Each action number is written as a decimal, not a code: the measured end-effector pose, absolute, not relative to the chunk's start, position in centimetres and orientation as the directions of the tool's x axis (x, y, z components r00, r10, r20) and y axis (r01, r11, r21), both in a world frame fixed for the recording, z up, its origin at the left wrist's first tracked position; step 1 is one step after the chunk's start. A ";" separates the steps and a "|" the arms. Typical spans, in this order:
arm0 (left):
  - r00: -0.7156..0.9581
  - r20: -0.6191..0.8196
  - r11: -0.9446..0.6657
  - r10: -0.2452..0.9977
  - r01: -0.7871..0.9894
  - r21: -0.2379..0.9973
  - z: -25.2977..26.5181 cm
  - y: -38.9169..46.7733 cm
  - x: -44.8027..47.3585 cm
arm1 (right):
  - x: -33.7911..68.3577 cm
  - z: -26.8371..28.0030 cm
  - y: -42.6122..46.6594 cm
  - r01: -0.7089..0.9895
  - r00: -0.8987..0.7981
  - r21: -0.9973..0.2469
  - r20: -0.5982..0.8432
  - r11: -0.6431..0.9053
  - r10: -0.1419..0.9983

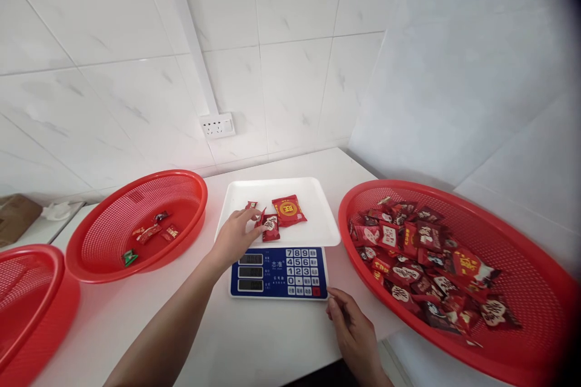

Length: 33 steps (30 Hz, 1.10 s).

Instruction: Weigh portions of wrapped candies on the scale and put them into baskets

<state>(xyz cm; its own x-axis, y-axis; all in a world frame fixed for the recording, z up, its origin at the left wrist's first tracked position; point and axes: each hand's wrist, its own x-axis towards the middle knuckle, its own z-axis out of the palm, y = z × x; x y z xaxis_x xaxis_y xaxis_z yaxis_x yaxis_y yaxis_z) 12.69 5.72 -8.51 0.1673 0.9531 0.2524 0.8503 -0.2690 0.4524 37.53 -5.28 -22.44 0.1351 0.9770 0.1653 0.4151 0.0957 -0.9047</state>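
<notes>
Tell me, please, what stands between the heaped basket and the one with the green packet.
In the head view, the digital scale stands there, its white tray bearing red packets, the left hand touching one.

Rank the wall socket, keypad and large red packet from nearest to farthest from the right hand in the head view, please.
1. Keypad, left of the right hand
2. Large red packet, on the white tray
3. Wall socket, on the tiled wall

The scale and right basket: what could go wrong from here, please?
The left hand touches a packet on the tray, so its pressure may mislead the scale. The right hand is beside the red key and might press it by accident. The right basket seems to reach past the table edge; a bump could spill it.
</notes>
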 end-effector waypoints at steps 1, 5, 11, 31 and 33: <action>0.182 0.257 -0.284 0.949 0.848 0.447 -8.5 5.8 12.6 | 37.5 -22.4 -5.3 0.413 0.135 -0.905 0.169 0.099 0.976; 0.259 0.269 -0.354 0.928 0.840 0.412 -8.9 6.4 12.3 | 37.4 -22.4 -5.2 0.401 0.141 -0.909 0.182 0.112 0.973; 0.233 0.295 -0.337 0.927 0.862 0.378 -9.1 6.8 12.3 | 37.4 -22.3 -5.2 0.413 0.155 -0.904 0.194 0.115 0.969; 0.152 0.175 -0.216 0.973 0.873 0.437 -8.5 9.2 11.1 | 37.2 -22.1 -5.2 0.412 0.154 -0.907 0.165 0.088 0.974; 0.214 0.154 -0.261 0.964 0.866 0.426 -8.8 9.2 11.5 | 37.2 -22.0 -5.2 0.424 0.153 -0.901 0.171 0.092 0.973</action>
<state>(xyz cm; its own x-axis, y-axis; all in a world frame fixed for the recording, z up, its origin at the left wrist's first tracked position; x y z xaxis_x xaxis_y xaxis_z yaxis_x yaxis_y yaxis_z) 11.50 9.16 -8.75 0.2144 0.9645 0.1545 0.8663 -0.2608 0.4260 37.21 -5.19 -21.98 0.1531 0.9732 0.1714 0.4236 0.0921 -0.9011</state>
